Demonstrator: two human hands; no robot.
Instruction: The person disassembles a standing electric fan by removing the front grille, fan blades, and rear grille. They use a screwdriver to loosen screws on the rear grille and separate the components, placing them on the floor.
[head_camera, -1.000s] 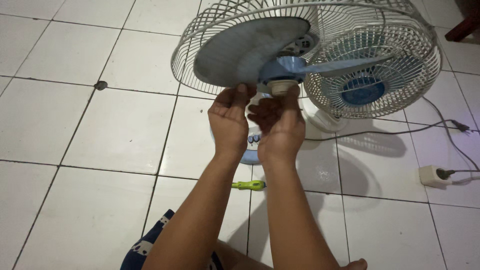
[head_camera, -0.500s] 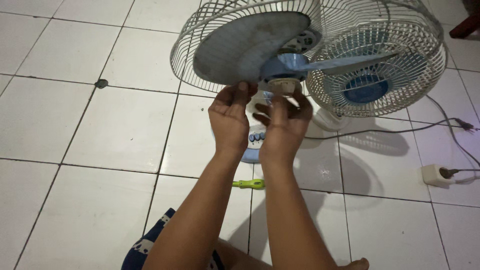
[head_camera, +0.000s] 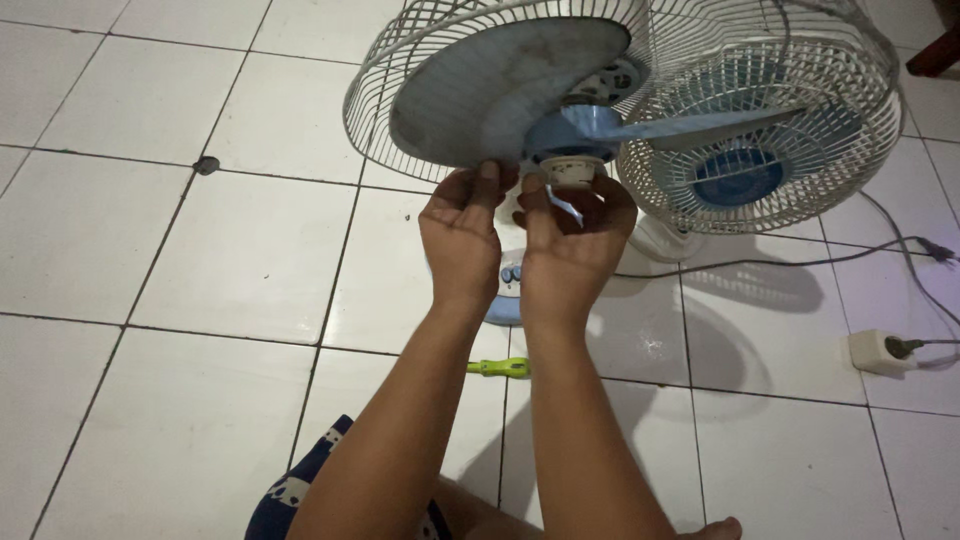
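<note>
The person sits on the tiled floor with the fan blade (head_camera: 520, 85) raised in front of them, its rear guard (head_camera: 400, 110) behind it. The left hand (head_camera: 462, 240) pinches the blade's lower edge, steadying it, while the right hand (head_camera: 570, 245) curls closed around the pale cap (head_camera: 572, 172) at the blade's hub, seemingly mid-twist. Below the blade, a green screwdriver (head_camera: 500, 368) lies untouched.

Fan blades (head_camera: 500, 85): pale blue, greyed w/ dust. Blade hub (head_camera: 572, 135): blue; cap (head_camera: 573, 172) beneath: cream-white. Wire grille (head_camera: 430, 140): white. 2nd grille (head_camera: 760, 150): white w/ blue centre disc. Fan base (head_camera: 505, 295): light blue, darker blue buttons. Screwdriver (head_camera: 500, 368): bright green handle. Floor (head_camera: 200, 260): white tiles, dark grout grid. Cloth (head_camera: 290, 495): navy w/ white print. Wall plug block (head_camera: 872, 352): white.
</note>
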